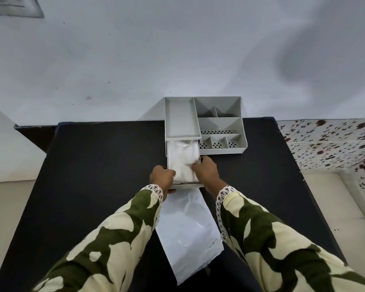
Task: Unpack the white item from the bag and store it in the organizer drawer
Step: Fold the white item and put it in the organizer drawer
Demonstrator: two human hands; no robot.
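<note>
A grey plastic organizer stands at the far edge of the dark table. Its lower drawer is pulled out toward me. The white item, a folded white cloth, lies inside the drawer and fills it. My left hand is at the drawer's front left corner, fingers curled onto the cloth's edge. My right hand presses on the cloth at the drawer's right side. The flat white bag lies on the table between my forearms, one end under the drawer front.
The dark table reaches out left and right of the organizer. A pale wall rises right behind the organizer. A floral-patterned surface lies off the table's right side. The organizer's open top compartments hold nothing.
</note>
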